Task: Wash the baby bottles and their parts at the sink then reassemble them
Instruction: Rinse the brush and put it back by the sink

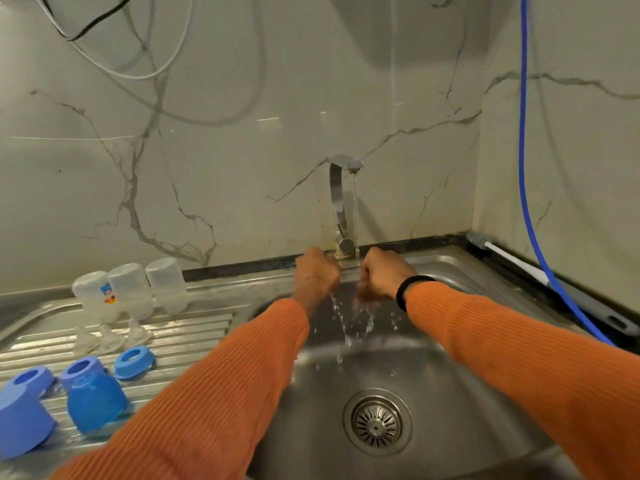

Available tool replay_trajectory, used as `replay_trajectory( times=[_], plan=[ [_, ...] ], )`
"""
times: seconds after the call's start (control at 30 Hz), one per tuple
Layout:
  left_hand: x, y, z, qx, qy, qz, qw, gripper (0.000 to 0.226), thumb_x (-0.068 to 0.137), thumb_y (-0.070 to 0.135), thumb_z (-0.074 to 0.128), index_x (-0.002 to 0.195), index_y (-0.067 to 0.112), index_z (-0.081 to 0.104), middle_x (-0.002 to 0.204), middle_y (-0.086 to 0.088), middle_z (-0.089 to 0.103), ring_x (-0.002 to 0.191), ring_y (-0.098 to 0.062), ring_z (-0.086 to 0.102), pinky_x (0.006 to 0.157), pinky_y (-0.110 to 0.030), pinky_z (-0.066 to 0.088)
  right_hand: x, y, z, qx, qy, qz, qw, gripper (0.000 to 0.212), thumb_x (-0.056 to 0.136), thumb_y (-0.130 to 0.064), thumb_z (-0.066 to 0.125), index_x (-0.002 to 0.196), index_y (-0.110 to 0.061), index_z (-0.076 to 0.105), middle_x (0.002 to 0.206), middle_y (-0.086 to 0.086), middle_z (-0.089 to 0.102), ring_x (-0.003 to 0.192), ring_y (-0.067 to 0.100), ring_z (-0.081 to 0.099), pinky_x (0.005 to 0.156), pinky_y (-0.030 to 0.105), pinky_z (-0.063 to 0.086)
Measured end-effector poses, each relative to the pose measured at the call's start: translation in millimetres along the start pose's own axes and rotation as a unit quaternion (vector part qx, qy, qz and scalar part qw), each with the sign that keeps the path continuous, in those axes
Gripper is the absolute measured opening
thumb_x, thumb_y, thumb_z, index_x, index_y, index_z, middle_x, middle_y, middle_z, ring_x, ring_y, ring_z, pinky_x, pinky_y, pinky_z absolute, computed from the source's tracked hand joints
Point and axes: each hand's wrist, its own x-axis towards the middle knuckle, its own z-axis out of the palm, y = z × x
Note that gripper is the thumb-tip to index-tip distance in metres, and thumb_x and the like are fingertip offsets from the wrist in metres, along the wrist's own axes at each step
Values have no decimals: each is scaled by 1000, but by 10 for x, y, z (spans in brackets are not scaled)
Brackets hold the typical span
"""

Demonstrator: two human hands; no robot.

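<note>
Three clear baby bottles [131,289] stand upside down at the back of the steel drainboard [194,327], left of the sink. In front of them lie three clear teats [110,337], then three blue screw rings [135,362] and two blue caps [95,400]. Over the sink basin [346,375], my left hand [317,275] and my right hand [386,277] are both curled into fists just below the tap [341,202]. Nothing shows in either fist. A thin stream runs from the spout onto my right hand, and drops fall from both hands.
The drain strainer [377,422] sits in the basin floor. A white-handled bottle brush [502,252] lies on the right rim in the corner, beside a dark flat tool [606,317]. A blue hose [526,168] hangs down the right wall. Cables dangle at the upper left.
</note>
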Motion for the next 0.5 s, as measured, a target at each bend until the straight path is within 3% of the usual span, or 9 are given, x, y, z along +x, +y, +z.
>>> replay_trajectory(
  times=[0.1,0.23,0.3,0.37,0.5],
  plan=[
    [35,176,-85,-5,16,79,997,28,106,14,47,110,1,71,111,-19,71,106,-35,65,86,-33,48,3,97,-69,-90,-4,-11,996,32,74,-27,92,88,-21,64,84,-1,72,80,19,70,81,43,61],
    [39,350,-88,1,11,126,992,27,104,4,41,116,5,66,114,-19,68,111,-38,63,81,-33,44,39,279,-94,-65,-49,1,997,16,85,-5,80,89,-14,67,81,6,74,72,20,74,72,39,65],
    [0,322,-80,26,-16,128,991,37,105,1,42,139,7,56,137,-16,60,128,-35,55,98,-32,45,41,318,-95,-49,-47,-6,998,13,89,1,72,90,-12,69,81,8,74,71,20,75,69,37,65],
    [0,264,-90,67,-47,152,985,54,104,1,45,156,14,37,151,-17,46,138,-33,45,114,-37,37,48,332,-87,-34,-52,-10,998,13,92,3,67,90,-10,70,82,10,75,72,22,75,68,35,65],
    [89,182,-127,132,-95,160,974,71,102,3,46,163,26,18,145,-18,37,129,-34,47,113,-39,38,68,329,-74,-11,-73,-16,997,13,96,-2,65,89,-8,74,82,8,77,78,21,77,69,30,64]
  ],
)
